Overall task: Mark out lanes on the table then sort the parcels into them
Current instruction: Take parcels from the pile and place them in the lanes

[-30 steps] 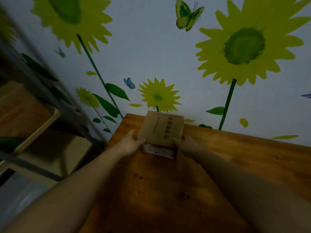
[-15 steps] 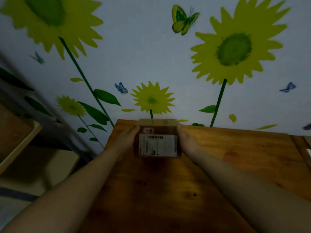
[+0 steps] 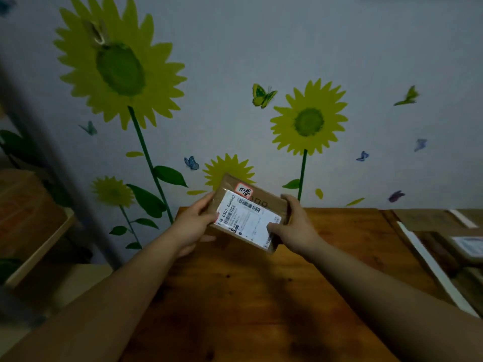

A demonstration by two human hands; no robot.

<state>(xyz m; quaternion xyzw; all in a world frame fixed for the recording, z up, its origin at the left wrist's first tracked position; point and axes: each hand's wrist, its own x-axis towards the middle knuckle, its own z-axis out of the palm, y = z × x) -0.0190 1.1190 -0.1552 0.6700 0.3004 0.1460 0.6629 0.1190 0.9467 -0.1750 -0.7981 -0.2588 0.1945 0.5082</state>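
Parcel [image 3: 248, 220] clasped endwise by left grip [image 3: 193, 226] and right grip [image 3: 295, 228], tilted above far table [image 3: 248, 296] edge

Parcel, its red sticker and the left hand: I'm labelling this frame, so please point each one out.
parcel [image 3: 273, 202], head view, bare brown cardboard near its far edge.
red sticker [image 3: 243, 190], head view, the sticker's centre.
left hand [image 3: 194, 227], head view, back of the hand.

We see a person's two arms, both bare. The left forearm [image 3: 117, 291] and right forearm [image 3: 366, 288] are slim and uncovered up to the frame's edge. The left hand [image 3: 194, 226] and right hand [image 3: 295, 227] are bare too, dimly lit.
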